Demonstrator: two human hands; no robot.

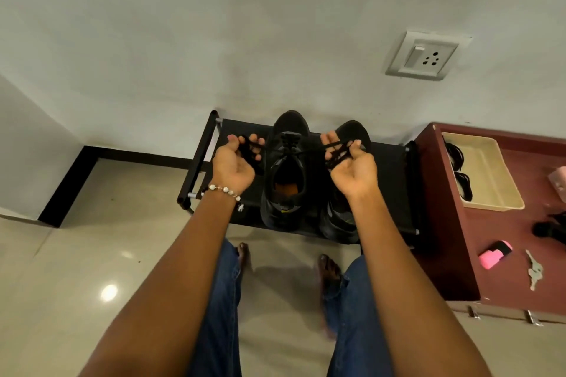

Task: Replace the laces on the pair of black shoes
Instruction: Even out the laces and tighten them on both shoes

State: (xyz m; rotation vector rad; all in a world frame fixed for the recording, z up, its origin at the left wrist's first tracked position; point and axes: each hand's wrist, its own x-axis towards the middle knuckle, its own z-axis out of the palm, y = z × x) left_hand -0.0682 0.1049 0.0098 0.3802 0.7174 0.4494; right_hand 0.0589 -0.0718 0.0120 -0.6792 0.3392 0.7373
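Note:
Two black shoes stand side by side on a low black rack [395,180], toes toward the wall. The left shoe [286,168] has a black lace [301,152] running through its eyelets and out to both sides. My left hand [237,161] grips one end of that lace, wound over its curled fingers, left of the shoe. My right hand [349,162] grips the other end the same way, over the right shoe [352,131], which it partly hides. Both palms face up and the lace is stretched between them.
A maroon cabinet [502,257] stands right of the rack, carrying a beige tray [490,174] with dark laces inside, a pink object [494,254] and keys [534,272]. A wall socket [424,55] is above. My bare feet and jeans are below on the tiled floor.

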